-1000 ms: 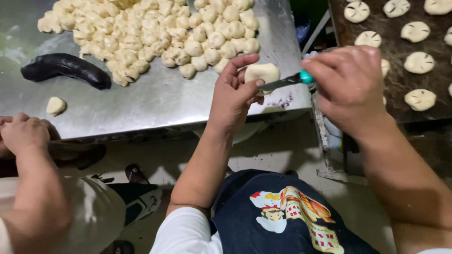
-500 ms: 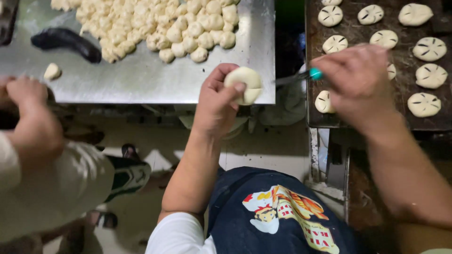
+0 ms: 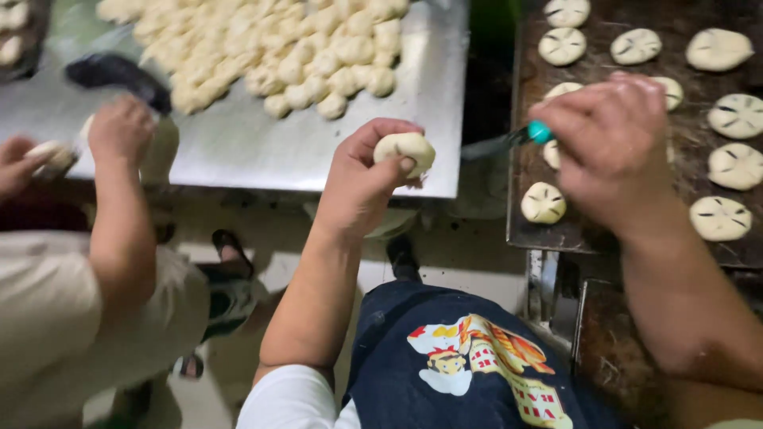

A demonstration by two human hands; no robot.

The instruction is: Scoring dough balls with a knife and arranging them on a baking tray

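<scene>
I have the dough ball (image 3: 405, 151) pinched in my left hand (image 3: 362, 183) over the steel table (image 3: 262, 147), my right hand (image 3: 612, 143) gripping the knife (image 3: 509, 143); scoring looks next, needing a steady blade.

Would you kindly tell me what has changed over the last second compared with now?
The knife, whose blade met the dough ball a second ago, has drawn away rightward with the right hand, now over the dark baking tray. A co-worker's hand has reached onto the steel table. Unchanged: the left hand grips the ball, the right grips the knife, and the dough heap lies on the table.
</scene>
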